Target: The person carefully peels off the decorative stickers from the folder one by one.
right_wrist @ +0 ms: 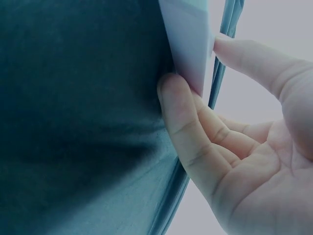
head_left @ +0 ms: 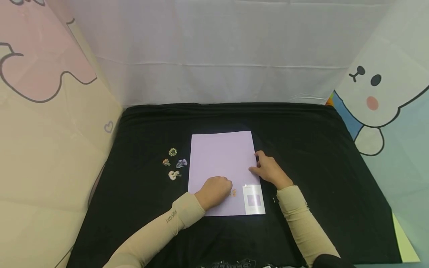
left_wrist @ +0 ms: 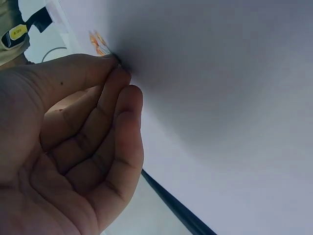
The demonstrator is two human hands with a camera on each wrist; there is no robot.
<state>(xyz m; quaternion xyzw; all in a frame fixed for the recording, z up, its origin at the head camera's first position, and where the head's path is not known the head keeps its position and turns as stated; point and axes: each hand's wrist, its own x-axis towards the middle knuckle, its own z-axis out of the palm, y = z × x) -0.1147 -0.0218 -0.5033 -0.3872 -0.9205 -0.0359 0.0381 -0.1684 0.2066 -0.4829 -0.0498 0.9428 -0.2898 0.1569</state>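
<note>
Left of left hand [head_left: 214, 190], on black cloth [head_left: 151, 216]: yellow-green ring of blossoms [head_left: 172, 152], brownish-orange bloom [head_left: 166, 162], purple bloom [head_left: 181, 163], white bloom [head_left: 174, 175]. Glossy pale card [head_left: 253, 190] with lilac square covers board corner on wearer's side of right hand [head_left: 269, 171]. Left hand, partly hiding orange flower [head_left: 234, 192] from above, pinches its stem over lilac board [head_left: 221, 156]. Flower small, slender-petaled; board plain, rectangular, flat beneath left hand, right hand gripping edge, thumb on top.
</note>
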